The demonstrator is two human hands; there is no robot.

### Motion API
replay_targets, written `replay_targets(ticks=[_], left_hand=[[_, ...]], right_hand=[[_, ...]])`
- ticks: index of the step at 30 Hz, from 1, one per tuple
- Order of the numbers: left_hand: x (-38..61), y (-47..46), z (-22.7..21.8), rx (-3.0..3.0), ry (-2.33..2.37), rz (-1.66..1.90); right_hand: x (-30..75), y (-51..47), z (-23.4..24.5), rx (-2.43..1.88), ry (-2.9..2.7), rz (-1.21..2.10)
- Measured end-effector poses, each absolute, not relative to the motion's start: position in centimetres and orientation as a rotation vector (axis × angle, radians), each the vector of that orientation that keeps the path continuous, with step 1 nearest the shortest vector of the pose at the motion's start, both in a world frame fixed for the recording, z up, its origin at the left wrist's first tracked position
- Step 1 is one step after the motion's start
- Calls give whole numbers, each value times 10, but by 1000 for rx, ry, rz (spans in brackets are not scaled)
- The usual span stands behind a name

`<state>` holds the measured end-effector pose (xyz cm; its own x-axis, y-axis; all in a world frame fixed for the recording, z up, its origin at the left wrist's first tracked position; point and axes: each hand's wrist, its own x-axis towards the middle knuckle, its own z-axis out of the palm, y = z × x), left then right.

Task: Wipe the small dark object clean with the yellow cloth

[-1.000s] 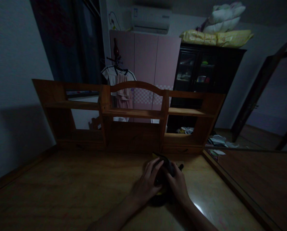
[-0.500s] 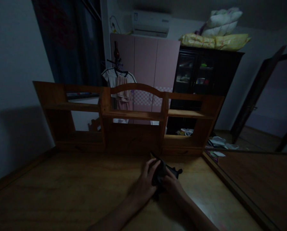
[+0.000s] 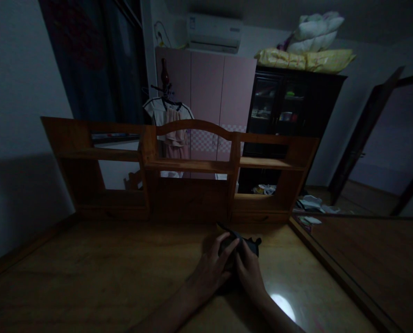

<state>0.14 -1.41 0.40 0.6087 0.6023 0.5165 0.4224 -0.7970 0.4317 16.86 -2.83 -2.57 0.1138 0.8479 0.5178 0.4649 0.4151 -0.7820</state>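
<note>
A small dark object, black and hard to make out in the dim light, rests on the wooden desk top near its back edge. My left hand lies over its left side, fingers curled onto it. On the object's right side sits my right hand, with its fingers pressed against it. Both hands meet over the object and hide most of it.
A low wooden shelf unit runs along the back of the desk, just beyond the hands. A grey wall stands to the left. Behind are a pink wardrobe, a dark cabinet, hanging clothes and an open door at right.
The hands have shifted on the dark object, drawing closer together over it. A yellowish part seen under the object a second ago no longer shows. The view has drifted slightly.
</note>
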Motion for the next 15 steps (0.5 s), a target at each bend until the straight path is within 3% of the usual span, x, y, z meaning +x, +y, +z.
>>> replay_targets(ticks=[15], left_hand=[[-1, -9, -5, 2569, 771, 1042]], right_hand=[[177, -36, -1, -1286, -1427, 387]])
